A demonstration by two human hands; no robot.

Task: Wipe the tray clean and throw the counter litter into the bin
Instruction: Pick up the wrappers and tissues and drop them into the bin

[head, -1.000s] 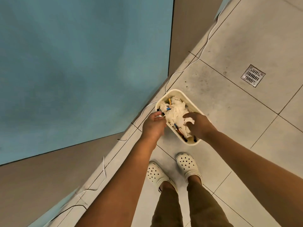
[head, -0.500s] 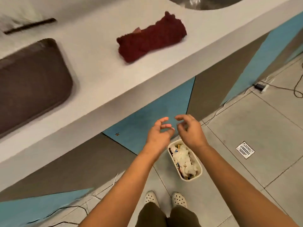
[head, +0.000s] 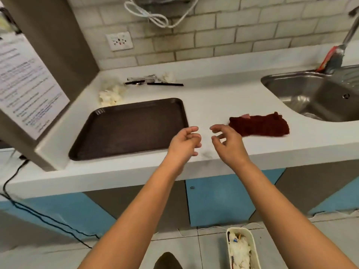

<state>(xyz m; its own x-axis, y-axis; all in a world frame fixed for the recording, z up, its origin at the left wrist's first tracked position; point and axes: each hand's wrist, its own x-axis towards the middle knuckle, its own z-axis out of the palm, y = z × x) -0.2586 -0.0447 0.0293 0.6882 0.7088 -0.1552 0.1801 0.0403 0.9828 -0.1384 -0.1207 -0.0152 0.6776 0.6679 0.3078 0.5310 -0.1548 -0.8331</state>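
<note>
Left hand [head: 184, 144]: raised over the desk's front edge, fingers loosely curled, holding nothing.
Right hand [head: 228, 144]: beside it, fingers loosely spread, holding nothing.
Tray [head: 130, 129]: brown, flat on the white desk [head: 213, 101].
Litter: crumpled tissue [head: 111, 95] and black wrappers [head: 153, 82] behind the tray.
Cloth [head: 259, 126]: dark red, right of the hands.
Bin [head: 242, 249]: on the floor, holding tissue.

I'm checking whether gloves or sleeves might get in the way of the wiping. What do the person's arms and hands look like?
Both arms are bare as far up as the view shows, with no sleeves. The left hand and right hand wear no gloves, and no rings, watch or bracelets are visible.
</note>
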